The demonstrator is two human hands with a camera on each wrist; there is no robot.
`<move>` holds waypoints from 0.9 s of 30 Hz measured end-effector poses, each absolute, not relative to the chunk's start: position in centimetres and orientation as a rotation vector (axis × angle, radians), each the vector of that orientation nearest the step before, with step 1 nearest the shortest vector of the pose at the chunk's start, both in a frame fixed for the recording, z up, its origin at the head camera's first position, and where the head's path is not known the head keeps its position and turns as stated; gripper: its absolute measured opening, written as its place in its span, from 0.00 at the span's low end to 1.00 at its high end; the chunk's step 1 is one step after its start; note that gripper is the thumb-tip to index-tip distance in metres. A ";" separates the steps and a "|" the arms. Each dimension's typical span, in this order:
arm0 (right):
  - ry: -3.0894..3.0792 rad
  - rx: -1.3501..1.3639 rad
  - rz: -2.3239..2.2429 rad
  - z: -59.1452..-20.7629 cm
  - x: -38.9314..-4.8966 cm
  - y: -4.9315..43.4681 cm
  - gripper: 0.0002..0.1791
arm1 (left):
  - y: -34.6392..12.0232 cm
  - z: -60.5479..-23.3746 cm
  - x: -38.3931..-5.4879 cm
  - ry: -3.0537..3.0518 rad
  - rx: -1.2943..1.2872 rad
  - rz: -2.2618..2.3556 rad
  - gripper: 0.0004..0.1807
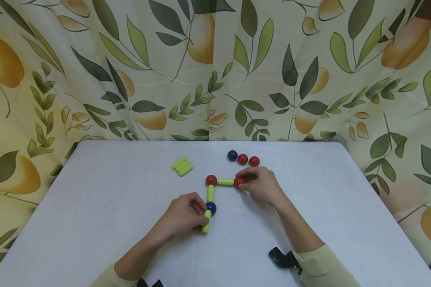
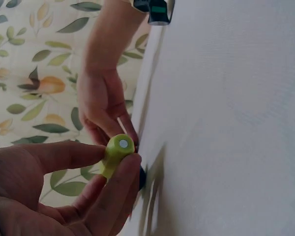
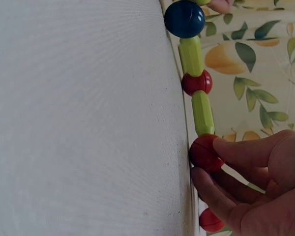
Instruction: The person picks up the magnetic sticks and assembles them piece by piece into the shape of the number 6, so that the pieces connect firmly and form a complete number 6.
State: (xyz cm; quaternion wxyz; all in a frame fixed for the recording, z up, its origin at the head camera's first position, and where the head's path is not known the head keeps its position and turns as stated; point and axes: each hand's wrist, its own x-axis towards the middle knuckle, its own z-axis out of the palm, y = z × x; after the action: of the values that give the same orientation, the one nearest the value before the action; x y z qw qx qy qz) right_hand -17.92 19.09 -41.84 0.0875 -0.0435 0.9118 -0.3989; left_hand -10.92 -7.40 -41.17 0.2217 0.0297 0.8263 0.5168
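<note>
My left hand point(image 1: 184, 213) pinches a short yellow-green magnetic rod point(image 2: 116, 152) between thumb and fingers; a pale disc shows at its near end. The rod's far end meets a blue ball point(image 1: 211, 208). From that ball a second green rod point(image 1: 210, 193) runs to a red ball point(image 1: 211, 180) at the corner. A third green rod point(image 1: 225, 182) leads right from the corner to another red ball point(image 3: 206, 153). My right hand point(image 1: 262, 186) pinches this end ball between thumb and fingertips. The chain forms an L on the white table.
Three spare green rods point(image 1: 182, 166) lie side by side at the back left of the chain. A loose blue ball point(image 1: 232, 155) and two red balls point(image 1: 248, 160) sit in a row behind my right hand. The white table point(image 1: 93, 207) ends at a leaf-patterned curtain point(image 1: 237, 79).
</note>
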 end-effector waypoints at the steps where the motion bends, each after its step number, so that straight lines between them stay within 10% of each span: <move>1: 2.713 -0.126 -1.188 -41.9 -17.9 19.1 0.17 | -7.4 -41.3 -10.8 2.282 0.077 1.420 0.13; 27: 2.699 -0.130 -1.197 -41.6 -18.0 19.0 0.17 | -6.6 -42.0 -9.8 2.259 0.103 1.445 0.12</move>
State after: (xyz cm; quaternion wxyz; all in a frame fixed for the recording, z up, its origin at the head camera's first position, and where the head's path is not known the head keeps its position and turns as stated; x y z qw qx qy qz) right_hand -17.96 19.02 -41.63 0.0931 -0.0439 0.9093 -0.4031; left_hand -9.79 -6.58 -42.05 0.2270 0.0375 0.8197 0.5245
